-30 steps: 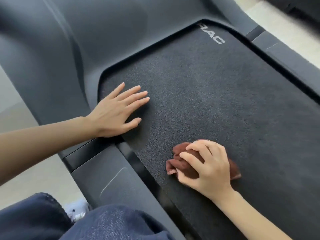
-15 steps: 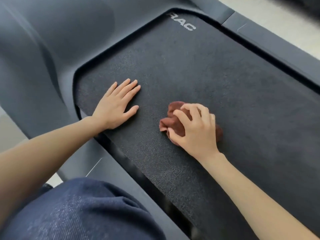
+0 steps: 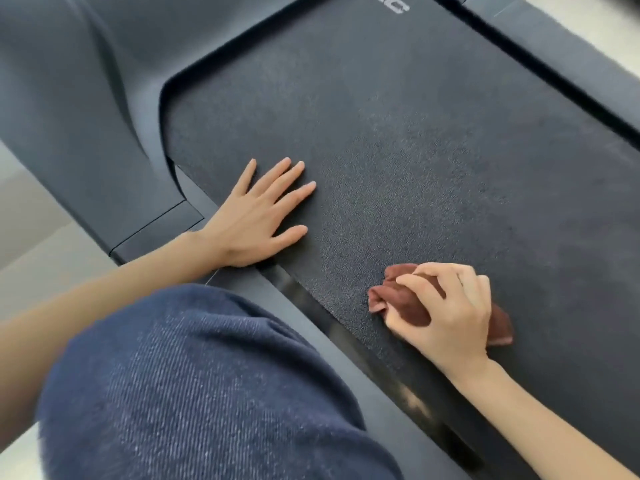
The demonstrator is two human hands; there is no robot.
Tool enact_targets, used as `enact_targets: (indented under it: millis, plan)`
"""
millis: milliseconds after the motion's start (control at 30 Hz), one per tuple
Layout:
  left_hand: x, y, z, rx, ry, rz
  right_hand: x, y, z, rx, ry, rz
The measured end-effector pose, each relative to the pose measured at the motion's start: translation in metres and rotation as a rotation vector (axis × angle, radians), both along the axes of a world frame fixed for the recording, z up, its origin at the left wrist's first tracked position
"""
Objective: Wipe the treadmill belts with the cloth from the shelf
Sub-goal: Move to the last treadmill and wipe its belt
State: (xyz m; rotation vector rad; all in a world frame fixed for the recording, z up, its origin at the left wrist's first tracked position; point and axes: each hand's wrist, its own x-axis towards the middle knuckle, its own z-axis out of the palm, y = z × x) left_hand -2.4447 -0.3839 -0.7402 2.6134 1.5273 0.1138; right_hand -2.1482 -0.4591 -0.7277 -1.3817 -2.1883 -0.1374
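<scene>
Now right hand (image 3: 450,313) bunches crumpled rust cloth (image 3: 401,299) on grainy belt (image 3: 415,133).

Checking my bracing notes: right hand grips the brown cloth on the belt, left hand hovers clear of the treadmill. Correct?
No. The head view shows the left hand lying flat on the belt; the right hand does grip the cloth there.

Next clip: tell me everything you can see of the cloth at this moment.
The cloth is a reddish-brown rag, soft-looking, bunched into a crumpled wad. It lies on the dark textured treadmill belt, near the belt's edge closest to the person. The right hand grips it from above, fingers and thumb curled round it, hiding its middle; folds stick out left of the fingers and a corner shows on the hand's other side. Nothing else touches it.
</scene>
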Motion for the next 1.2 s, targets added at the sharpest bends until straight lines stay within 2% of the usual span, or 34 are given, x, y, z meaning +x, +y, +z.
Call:
enact_targets:
  millis: [100,300,367,533,667,733,900,1033,1200]
  plan:
    - [0.003,0.001,0.000,-0.007,-0.001,0.034,-0.005,0.003,0.003,-0.003,-0.018,-0.028]
    - [0.004,0.001,-0.004,0.001,0.036,0.011,-0.052,0.020,0.007,-0.039,-0.077,-0.271]
    - [0.002,-0.003,-0.003,-0.020,0.036,-0.006,-0.053,0.007,0.008,-0.044,-0.073,-0.253]
    - [-0.002,-0.022,0.003,-0.040,0.004,-0.049,-0.007,-0.080,0.022,-0.127,-0.131,-0.067]
    - [0.000,-0.030,0.003,-0.043,0.042,-0.134,0.056,-0.144,0.028,-0.221,-0.147,-0.272]
    - [0.003,-0.026,0.000,-0.025,0.042,-0.184,0.066,-0.150,0.025,-0.222,-0.167,-0.292]
    - [0.005,-0.021,-0.005,-0.006,-0.024,-0.263,0.004,-0.101,0.017,-0.175,-0.158,-0.166]
    - [0.001,-0.024,-0.005,-0.035,-0.057,-0.234,-0.074,-0.050,0.012,-0.166,-0.111,-0.199]
    - [0.012,-0.047,0.005,-0.147,0.037,-0.149,-0.062,-0.078,0.013,-0.214,-0.030,-0.332]
